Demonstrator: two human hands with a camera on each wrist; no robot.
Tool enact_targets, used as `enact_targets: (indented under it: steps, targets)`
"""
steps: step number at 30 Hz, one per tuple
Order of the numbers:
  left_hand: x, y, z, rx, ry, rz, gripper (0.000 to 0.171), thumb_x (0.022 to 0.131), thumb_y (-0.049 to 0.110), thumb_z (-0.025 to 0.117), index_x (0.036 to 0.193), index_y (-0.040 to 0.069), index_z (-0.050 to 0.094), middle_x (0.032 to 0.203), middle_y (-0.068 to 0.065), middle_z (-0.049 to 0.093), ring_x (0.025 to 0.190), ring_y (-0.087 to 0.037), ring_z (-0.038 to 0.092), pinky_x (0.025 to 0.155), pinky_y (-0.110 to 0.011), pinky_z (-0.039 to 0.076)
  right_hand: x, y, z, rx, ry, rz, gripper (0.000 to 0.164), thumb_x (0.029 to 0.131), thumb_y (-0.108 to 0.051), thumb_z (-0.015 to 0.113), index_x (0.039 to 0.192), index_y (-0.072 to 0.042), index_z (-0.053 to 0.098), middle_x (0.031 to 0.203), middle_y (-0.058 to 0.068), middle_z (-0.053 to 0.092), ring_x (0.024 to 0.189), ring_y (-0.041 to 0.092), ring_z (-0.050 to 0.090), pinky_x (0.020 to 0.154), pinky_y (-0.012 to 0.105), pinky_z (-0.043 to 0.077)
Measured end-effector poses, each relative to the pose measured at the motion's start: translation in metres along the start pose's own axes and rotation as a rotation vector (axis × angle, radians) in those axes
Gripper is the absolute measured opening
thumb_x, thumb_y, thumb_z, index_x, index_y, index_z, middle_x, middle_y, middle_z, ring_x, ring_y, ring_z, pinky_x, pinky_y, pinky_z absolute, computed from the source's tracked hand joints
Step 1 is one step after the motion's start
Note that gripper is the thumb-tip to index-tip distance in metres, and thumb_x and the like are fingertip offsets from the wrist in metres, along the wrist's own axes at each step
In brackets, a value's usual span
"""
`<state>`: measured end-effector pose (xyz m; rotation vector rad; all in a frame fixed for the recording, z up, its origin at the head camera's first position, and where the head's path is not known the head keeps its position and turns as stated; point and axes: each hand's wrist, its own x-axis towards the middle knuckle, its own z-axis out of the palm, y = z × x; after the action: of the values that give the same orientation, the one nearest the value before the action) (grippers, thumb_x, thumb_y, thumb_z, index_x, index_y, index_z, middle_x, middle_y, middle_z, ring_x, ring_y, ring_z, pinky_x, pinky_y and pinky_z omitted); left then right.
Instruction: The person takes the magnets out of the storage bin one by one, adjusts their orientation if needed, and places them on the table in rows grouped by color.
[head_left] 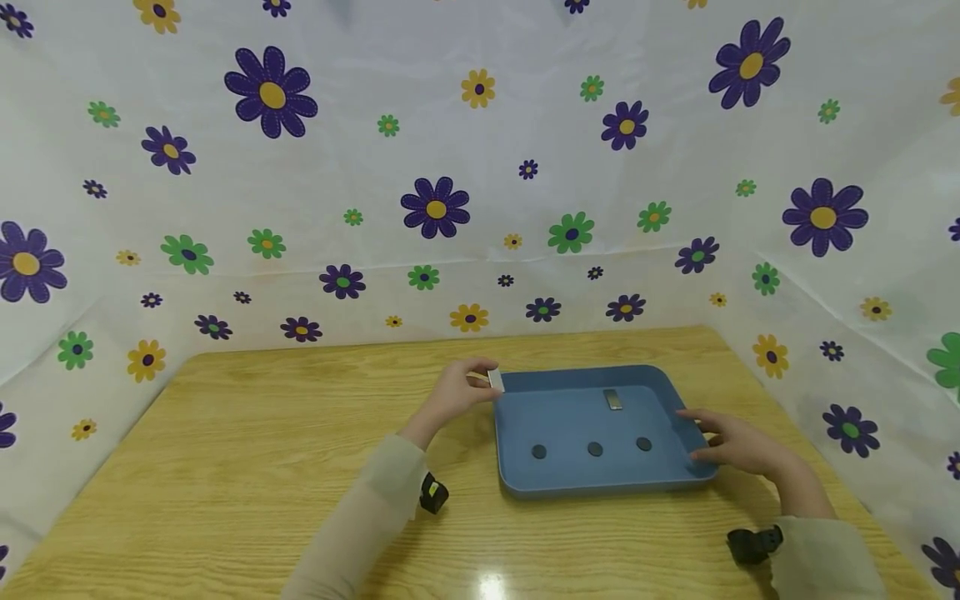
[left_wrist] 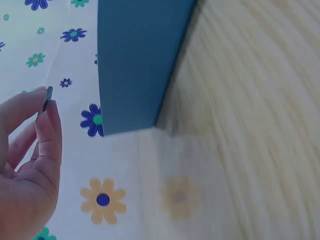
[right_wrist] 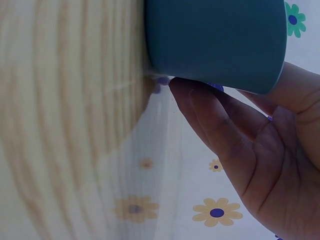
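Observation:
My left hand (head_left: 456,392) pinches a small flat rectangular piece (head_left: 496,381) between thumb and fingertips, at the back left corner of a blue tray (head_left: 570,488). Its face looks pale from above; in the left wrist view the thin piece (left_wrist: 48,96) shows edge-on. At the tray's right end, my right hand (head_left: 738,442) grips the wall, and in the right wrist view fingers (right_wrist: 220,120) lie against the tray's outside with the thumb over the rim. Inside the tray, dark round discs (head_left: 595,449) form a row of three, and a small shiny rectangular piece (head_left: 613,400) lies near the back wall.
The tray rests on a wood-grain table (head_left: 262,467). A white cloth with printed flowers (head_left: 360,167) hangs behind the table and at both sides. Each wrist wears a small black camera, such as the left wrist camera (head_left: 433,493).

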<state>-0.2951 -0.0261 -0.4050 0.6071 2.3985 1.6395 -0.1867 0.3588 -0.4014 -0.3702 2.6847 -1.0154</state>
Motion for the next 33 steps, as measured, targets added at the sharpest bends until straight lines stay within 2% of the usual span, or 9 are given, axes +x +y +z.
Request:
enact_targets:
  steps: [6,10,15,20,26,29,33]
  targets:
    - [-0.008,-0.005,-0.013,0.004,0.029,-0.021,0.044,0.077,0.005,0.067,0.118,-0.001,0.053,0.107,-0.012,0.05,0.088,-0.022,0.057,0.07,-0.033,0.049,-0.001,0.0,-0.001,0.014,-0.006,0.003,0.066,0.079,-0.016,0.066,0.131,0.008,0.033,0.127,0.038,0.03,0.11,0.053,0.034,0.079,0.05,0.043]
    - [-0.01,-0.008,-0.019,0.061,0.039,-0.007,0.042,0.077,0.005,0.068,0.116,-0.002,0.054,0.109,-0.013,0.053,0.085,-0.021,0.058,0.068,-0.03,0.05,-0.001,-0.001,-0.001,0.018,-0.012,0.019,0.067,0.079,-0.016,0.066,0.131,0.007,0.033,0.126,0.038,0.03,0.109,0.053,0.035,0.079,0.051,0.043]
    - [-0.004,-0.021,-0.023,0.181,0.034,-0.05,0.041,0.077,0.006,0.068,0.116,-0.002,0.055,0.115,-0.013,0.053,0.085,-0.021,0.058,0.067,-0.029,0.049,-0.001,-0.002,-0.001,0.021,-0.017,0.032,0.067,0.079,-0.015,0.066,0.131,0.008,0.032,0.126,0.039,0.03,0.108,0.054,0.036,0.079,0.051,0.043]
    - [0.0,-0.026,-0.025,0.284,0.018,-0.079,0.04,0.076,0.002,0.068,0.113,-0.004,0.056,0.113,-0.016,0.055,0.084,-0.022,0.058,0.066,-0.029,0.049,0.0,-0.002,0.0,0.0,-0.01,0.02,0.066,0.078,-0.014,0.066,0.131,0.008,0.034,0.126,0.038,0.031,0.109,0.053,0.036,0.079,0.051,0.042]
    - [0.004,-0.03,-0.025,0.432,-0.007,-0.1,0.041,0.071,0.001,0.072,0.109,-0.005,0.058,0.107,-0.016,0.057,0.091,-0.025,0.057,0.075,-0.033,0.047,0.002,0.001,-0.001,-0.023,0.0,0.007,0.064,0.079,-0.016,0.066,0.13,0.008,0.035,0.126,0.037,0.033,0.11,0.052,0.034,0.08,0.052,0.041]
    - [0.005,-0.032,-0.025,0.477,-0.019,-0.118,0.04,0.07,0.001,0.073,0.107,-0.006,0.059,0.106,-0.016,0.057,0.094,-0.026,0.055,0.08,-0.035,0.045,0.002,0.003,-0.001,-0.025,-0.003,0.007,0.065,0.079,-0.017,0.066,0.13,0.007,0.035,0.126,0.037,0.033,0.11,0.052,0.034,0.08,0.052,0.041]
    - [0.006,-0.033,-0.025,0.507,-0.041,-0.134,0.038,0.071,0.002,0.072,0.106,-0.005,0.059,0.106,-0.016,0.057,0.094,-0.026,0.055,0.079,-0.035,0.045,0.002,0.003,0.0,-0.029,-0.002,0.008,0.065,0.078,-0.017,0.067,0.13,0.007,0.035,0.126,0.037,0.033,0.11,0.052,0.035,0.08,0.052,0.041]
